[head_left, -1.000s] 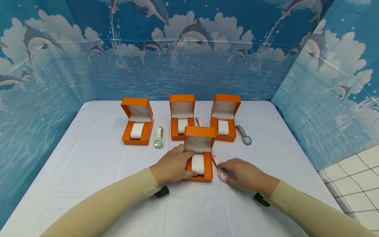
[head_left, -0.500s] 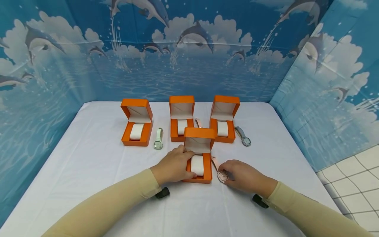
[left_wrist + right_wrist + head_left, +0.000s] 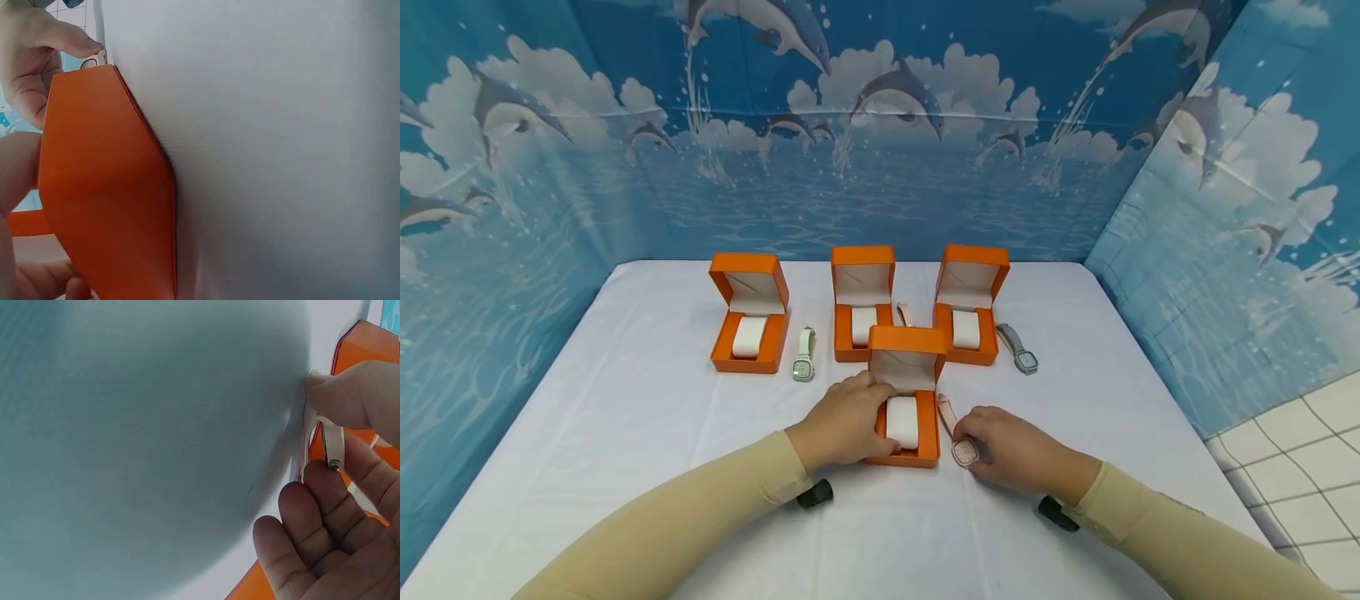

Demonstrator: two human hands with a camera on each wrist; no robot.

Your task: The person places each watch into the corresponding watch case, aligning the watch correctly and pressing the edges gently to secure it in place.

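Note:
Nearest the person stands an orange watch box [image 3: 929, 429], lid raised, with a white cushion [image 3: 902, 422] inside. My left hand [image 3: 844, 421] grips its left side, the thumb at the front edge and fingers over the wall. In the left wrist view the orange outer wall [image 3: 112, 162] fills the left part. To the right of this box lies a pink watch [image 3: 964, 452], dial up, strap stretched away from the person. My right hand [image 3: 1018, 450] pinches the watch by its case. In the right wrist view the thumb and forefinger are at the pale strap end [image 3: 335, 447], other fingers loosely curled.
Three more open orange boxes stand behind: left [image 3: 748, 337], middle [image 3: 862, 325] and right [image 3: 966, 333], each with a white cushion. Beside them lie a green watch [image 3: 803, 358], a partly hidden pink watch [image 3: 905, 314] and a grey-blue watch [image 3: 1021, 354]. Dolphin-print cloth walls [image 3: 880, 200] border the white table.
The right hand's fingers and the watch case have shifted very slightly toward the person. The left hand keeps its grip on the box, which stays in place.

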